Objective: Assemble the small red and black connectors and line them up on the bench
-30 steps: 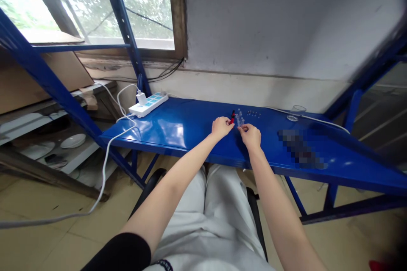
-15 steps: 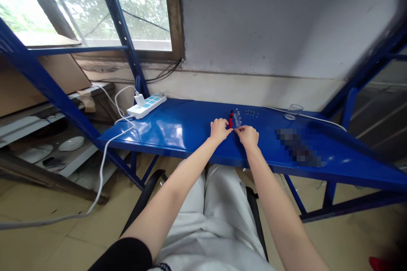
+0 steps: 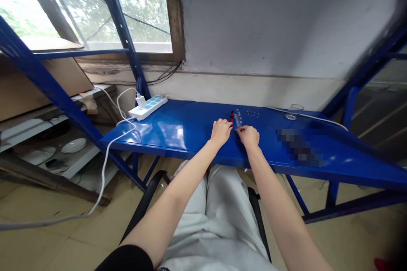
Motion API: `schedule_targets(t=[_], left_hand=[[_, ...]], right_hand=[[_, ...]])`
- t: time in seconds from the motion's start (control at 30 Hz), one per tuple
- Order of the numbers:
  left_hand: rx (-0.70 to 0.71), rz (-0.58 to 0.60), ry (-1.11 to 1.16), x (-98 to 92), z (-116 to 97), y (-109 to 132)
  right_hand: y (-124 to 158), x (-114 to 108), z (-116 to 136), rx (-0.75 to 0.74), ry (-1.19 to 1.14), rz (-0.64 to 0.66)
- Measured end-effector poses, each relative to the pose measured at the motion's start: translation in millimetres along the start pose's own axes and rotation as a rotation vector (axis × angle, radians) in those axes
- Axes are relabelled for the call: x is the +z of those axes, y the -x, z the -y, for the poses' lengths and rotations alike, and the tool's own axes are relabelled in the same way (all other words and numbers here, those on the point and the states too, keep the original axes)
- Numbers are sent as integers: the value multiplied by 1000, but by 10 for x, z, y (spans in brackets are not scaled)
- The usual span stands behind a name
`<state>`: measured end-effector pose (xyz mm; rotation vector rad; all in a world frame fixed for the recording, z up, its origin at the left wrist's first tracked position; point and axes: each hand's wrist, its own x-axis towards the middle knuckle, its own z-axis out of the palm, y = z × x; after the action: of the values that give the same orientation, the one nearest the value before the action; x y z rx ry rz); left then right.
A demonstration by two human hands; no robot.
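On the blue table stands a short row of small red and black pieces, too small to name. My left hand is closed at the near end of this row, its fingertips on a red piece and partly covering it. Just right of the row sits a cluster of small clear pieces. My right hand is pinched at the cluster's near end; what lies between thumb and finger is hidden. Farther back, several tiny pieces lie in a line.
A clear glass cup stands at the back right, near a white cable along the wall. A blurred-out dark object lies right of my hands. The white power strip is at the back left, its cord hanging over the edge.
My left hand has turned slightly and its fingers have closed in over the near end of the red row. My right hand stays almost in place, still pinched.
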<state>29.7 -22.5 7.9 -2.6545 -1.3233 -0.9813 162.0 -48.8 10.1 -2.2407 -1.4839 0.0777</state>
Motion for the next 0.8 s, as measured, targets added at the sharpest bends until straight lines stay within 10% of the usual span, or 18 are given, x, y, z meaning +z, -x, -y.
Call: schedule_targets(t=[0.37, 0.8], left_hand=[[-180, -367, 386, -48, 68, -32], [-158, -460, 506, -64, 85, -27]], right_hand=[[10, 15, 133, -125, 87, -114], [24, 93, 143, -310, 135, -132]])
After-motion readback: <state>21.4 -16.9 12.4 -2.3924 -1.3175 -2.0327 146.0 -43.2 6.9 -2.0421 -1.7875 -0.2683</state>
